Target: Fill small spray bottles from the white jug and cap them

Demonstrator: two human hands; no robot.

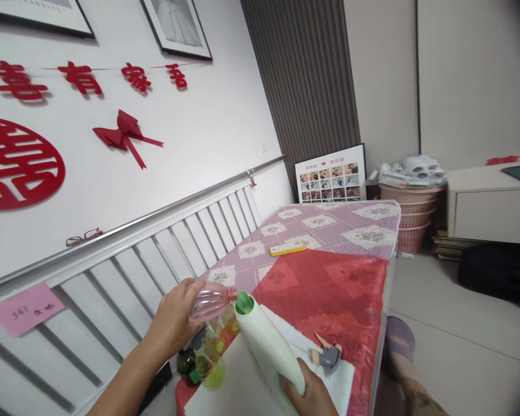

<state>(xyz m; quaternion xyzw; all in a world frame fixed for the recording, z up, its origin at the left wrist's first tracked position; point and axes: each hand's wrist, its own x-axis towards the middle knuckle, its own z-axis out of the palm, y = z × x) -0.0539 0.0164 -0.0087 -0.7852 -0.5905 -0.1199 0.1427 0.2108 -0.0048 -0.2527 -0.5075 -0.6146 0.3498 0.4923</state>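
Note:
My left hand (pixel 173 320) is wrapped round a small clear pink plastic bottle (pixel 210 300), held on its side with the open neck pointing right. My right hand (pixel 312 396) grips the lower end of a tall white bottle (pixel 266 346), tilted so that its green open mouth (pixel 242 302) meets the pink bottle's neck. Both bottles hang above the near end of a bed (pixel 329 289) with a red and pink patterned cover. Just beneath them stand a yellow-green bottle (pixel 210 364) and a dark green bottle (pixel 186 365).
A white cloth (pixel 342 378) lies on the bed near me with a small grey and tan item (pixel 327 355) on it. A yellow flat case (pixel 287 248) lies mid-bed. White railing headboard (pixel 125 260) runs along the left; glasses (pixel 83 237) rest on it. Pink baskets (pixel 409 216) stand beyond.

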